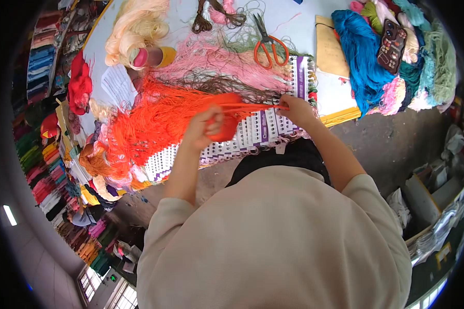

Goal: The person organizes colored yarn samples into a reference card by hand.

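The person's torso in a beige top fills the lower middle of the view and hides the near edge of the worktop point(294, 20); the fisheye rim darkens and bends everything at the sides, so the stacked coloured skeins on the left are hard to tell apart. The left hand point(207, 126) is closed around a bundle of orange thread point(227, 123), its fingers wrapped over the bundle so that the part inside the fist is hidden. From there a taut band of the same thread runs to the right hand point(294, 108), whose fingertips are pinched together on the thread's end just above a white and purple sample card point(258, 131). Whether the thread passes through the card cannot be made out. The orange thread is bright, fine and glossy, spreading behind the left hand into a loose tangled mass over the card's left part. Pink thread point(227, 59) lies just beyond, orange-handled scissors point(268, 44) rest on it, and a blue skein point(363, 56) sits well apart to the right, with a phone point(392, 45) on the heap beside it.
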`<state>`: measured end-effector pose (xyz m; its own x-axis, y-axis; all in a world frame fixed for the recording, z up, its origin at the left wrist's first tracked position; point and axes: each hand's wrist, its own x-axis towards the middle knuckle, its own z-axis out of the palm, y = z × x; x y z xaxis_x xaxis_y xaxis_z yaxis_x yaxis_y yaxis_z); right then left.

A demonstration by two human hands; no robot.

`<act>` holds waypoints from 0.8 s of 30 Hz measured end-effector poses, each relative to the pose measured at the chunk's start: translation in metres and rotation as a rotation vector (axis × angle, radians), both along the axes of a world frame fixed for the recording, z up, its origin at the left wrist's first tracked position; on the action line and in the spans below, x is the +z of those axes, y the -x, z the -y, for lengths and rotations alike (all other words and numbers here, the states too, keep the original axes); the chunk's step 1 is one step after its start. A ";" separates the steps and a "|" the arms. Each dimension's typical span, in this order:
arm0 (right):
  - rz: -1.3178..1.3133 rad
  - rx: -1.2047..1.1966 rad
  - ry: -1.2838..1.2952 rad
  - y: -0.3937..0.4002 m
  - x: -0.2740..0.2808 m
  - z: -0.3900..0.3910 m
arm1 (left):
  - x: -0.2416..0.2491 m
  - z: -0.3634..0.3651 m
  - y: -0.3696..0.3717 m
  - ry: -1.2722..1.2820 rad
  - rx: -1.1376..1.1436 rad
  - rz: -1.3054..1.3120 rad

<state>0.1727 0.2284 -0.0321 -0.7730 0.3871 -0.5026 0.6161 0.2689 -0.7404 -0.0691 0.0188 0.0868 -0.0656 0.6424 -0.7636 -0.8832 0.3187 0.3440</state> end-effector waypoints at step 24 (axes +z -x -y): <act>-0.564 -0.560 0.718 0.053 0.219 0.049 | 0.119 -0.035 -0.060 -0.432 0.238 -0.340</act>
